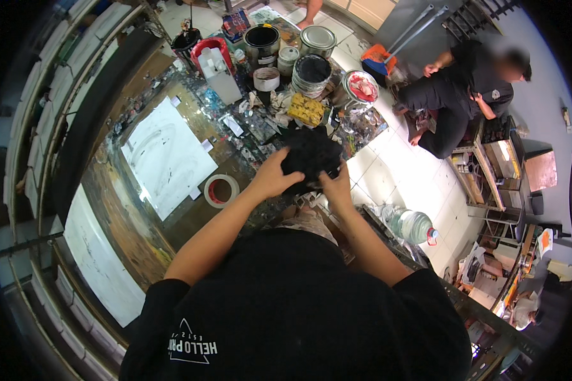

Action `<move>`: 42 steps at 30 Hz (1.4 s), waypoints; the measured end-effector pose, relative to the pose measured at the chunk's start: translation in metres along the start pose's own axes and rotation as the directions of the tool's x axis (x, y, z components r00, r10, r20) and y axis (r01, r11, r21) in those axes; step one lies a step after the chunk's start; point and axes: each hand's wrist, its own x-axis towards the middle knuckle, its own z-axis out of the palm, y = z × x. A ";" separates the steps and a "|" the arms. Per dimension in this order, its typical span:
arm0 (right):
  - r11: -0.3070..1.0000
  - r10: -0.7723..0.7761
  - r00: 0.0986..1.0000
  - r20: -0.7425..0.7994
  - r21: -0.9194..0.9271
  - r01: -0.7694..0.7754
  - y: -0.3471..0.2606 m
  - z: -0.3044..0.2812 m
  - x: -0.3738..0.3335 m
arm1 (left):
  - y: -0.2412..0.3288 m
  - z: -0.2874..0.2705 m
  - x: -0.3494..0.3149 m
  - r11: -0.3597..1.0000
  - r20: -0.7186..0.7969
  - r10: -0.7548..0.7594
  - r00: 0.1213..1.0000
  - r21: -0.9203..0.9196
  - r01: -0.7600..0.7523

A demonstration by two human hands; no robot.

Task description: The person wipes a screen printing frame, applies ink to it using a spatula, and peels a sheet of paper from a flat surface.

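Black cloth (310,152), bunched, held over the worktable's (117,219) right side; left hand (277,176) and right hand (337,185) both clamped on it, thumbs nearside, probably so neither end sags. Left of it, tape roll (235,189) lying flat, likely parked within reach. Farther left, white sheet (168,159), grey smears, small white tabs (207,146) along its right edge, seemingly keeping it flat. Far side: yellow sponge (306,109), black-filled can (262,61), red-smeared tin (361,87), clustered presumably to free the near area. Writing: white lettering on wearer's black T-shirt (299,305), upside down from here; can labels too small to read.
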 end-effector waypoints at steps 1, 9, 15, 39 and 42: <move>0.985 -0.030 0.999 -0.018 -0.171 0.026 -0.008 -0.002 0.019 | -0.003 0.012 0.024 0.998 0.002 -0.066 0.998 -0.012 0.066; 0.137 -0.195 0.977 0.092 -0.983 0.120 -0.040 -0.006 0.067 | -0.011 0.040 0.041 0.895 -0.145 -0.376 0.915 0.197 0.399; 0.175 0.016 0.966 0.259 -0.952 0.253 -0.011 -0.011 0.101 | -0.031 0.055 0.037 0.869 -0.115 -0.488 0.865 0.029 0.494; 0.278 0.061 0.901 0.430 -0.874 0.399 -0.026 -0.005 0.110 | -0.008 0.087 0.037 0.372 0.073 -0.647 0.759 -0.838 0.398; 0.318 -0.006 0.875 0.485 -0.828 0.461 -0.037 -0.012 0.097 | -0.003 0.087 0.025 0.366 0.053 -0.638 0.768 -0.857 0.363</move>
